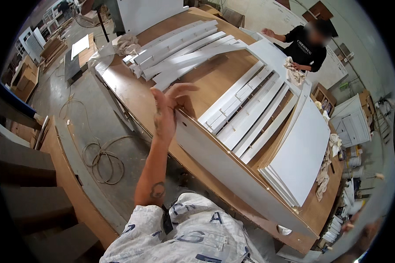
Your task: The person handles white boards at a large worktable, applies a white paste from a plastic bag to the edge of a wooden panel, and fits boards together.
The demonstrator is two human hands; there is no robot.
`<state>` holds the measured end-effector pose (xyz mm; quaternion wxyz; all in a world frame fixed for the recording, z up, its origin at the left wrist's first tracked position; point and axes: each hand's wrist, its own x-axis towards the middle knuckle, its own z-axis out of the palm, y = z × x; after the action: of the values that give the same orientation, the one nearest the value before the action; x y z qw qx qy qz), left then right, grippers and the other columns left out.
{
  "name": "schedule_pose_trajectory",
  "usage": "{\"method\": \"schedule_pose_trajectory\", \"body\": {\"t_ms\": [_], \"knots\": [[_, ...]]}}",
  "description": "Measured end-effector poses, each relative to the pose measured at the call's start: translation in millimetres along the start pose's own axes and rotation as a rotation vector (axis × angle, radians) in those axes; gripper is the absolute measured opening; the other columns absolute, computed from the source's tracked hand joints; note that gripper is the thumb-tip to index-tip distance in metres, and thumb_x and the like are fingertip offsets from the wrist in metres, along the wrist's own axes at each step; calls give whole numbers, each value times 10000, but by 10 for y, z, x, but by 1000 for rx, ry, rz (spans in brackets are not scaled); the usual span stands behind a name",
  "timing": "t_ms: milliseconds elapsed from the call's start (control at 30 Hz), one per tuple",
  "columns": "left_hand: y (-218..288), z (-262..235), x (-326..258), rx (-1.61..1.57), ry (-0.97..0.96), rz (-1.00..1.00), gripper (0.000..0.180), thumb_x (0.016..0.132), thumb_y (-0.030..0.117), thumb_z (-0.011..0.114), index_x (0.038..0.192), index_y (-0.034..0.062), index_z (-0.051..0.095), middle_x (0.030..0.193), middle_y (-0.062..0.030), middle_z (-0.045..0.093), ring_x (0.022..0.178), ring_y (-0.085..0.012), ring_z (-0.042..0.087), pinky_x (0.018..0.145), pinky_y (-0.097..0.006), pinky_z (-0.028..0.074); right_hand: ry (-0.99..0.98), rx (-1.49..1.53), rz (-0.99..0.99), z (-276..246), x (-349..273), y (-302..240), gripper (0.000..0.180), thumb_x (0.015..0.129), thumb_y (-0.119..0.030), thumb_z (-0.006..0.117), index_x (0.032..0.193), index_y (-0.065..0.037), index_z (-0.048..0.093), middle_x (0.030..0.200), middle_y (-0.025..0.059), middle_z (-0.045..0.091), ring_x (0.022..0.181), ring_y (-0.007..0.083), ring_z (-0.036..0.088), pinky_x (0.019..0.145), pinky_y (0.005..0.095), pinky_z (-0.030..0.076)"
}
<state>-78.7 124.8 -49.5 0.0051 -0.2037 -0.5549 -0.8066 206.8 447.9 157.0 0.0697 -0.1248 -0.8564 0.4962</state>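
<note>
My left hand (173, 103) is at the far-left end of a long white panel (241, 173) standing on its edge along the table's near side. The thumb is raised and the fingers are spread, one stretched over the table and another bent near the panel's corner. The hand is open; whether it touches the panel I cannot tell. At the lower right rim a blurred, skin-coloured shape may be my right hand (368, 232), its fingers smeared. Beyond the panel lie white slatted frames (245, 109) and a stack of white boards (300, 153).
Across the brown-topped table (193, 72) a co-worker (306, 48) in black holds a cloth (295, 74). White strips (180, 48) are piled at the far left. A coiled hose or cable (103, 160) lies on the floor. Dark shelving (35, 188) stands to my left.
</note>
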Motion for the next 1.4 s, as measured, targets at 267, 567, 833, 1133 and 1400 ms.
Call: {"method": "schedule_pose_trajectory", "body": {"t_ms": [267, 567, 833, 1133, 1400], "knots": [[-146, -70, -92, -206, 117, 47, 862, 870, 711, 79, 1179, 38, 522, 706, -44, 575, 606, -107, 534, 580, -235, 410, -659, -706, -101, 1030, 1106, -733, 946, 783, -546, 607, 1462, -69, 153, 1082, 321, 579, 923, 448, 617, 857, 449, 452], [-244, -30, -106, -347, 35, 193, 712, 900, 626, 334, 1201, 0, 490, 991, -71, 580, 761, -100, 528, 660, -233, 430, -719, -776, -49, 1180, 1161, -569, 851, 839, -531, 554, 1465, -116, 156, 919, 305, 624, 856, 485, 613, 812, 472, 467], [-123, -36, -102, -315, 32, 157, 434, 895, 300, 617, 1203, 5, 539, 844, 5, 590, 731, -45, 498, 586, -179, 372, -664, -753, 27, 1306, 1062, -495, 833, 846, -515, 558, 1459, -103, 173, 1034, 314, 597, 960, 483, 585, 882, 463, 435], [-147, -69, -86, -229, 34, 137, 383, 882, 266, 635, 1161, 8, 580, 869, 16, 605, 715, -28, 495, 573, -178, 373, -673, -751, 55, 1294, 1047, -430, 822, 866, -530, 524, 1459, -99, 152, 1032, 339, 586, 972, 516, 565, 884, 481, 432], [-181, -83, -94, -265, 48, 173, 408, 888, 273, 629, 1169, -11, 548, 900, -2, 609, 769, -41, 515, 671, -172, 399, -705, -738, 68, 1351, 1069, -422, 787, 877, -501, 525, 1448, -100, 161, 1054, 350, 569, 963, 506, 573, 876, 483, 441]]}}
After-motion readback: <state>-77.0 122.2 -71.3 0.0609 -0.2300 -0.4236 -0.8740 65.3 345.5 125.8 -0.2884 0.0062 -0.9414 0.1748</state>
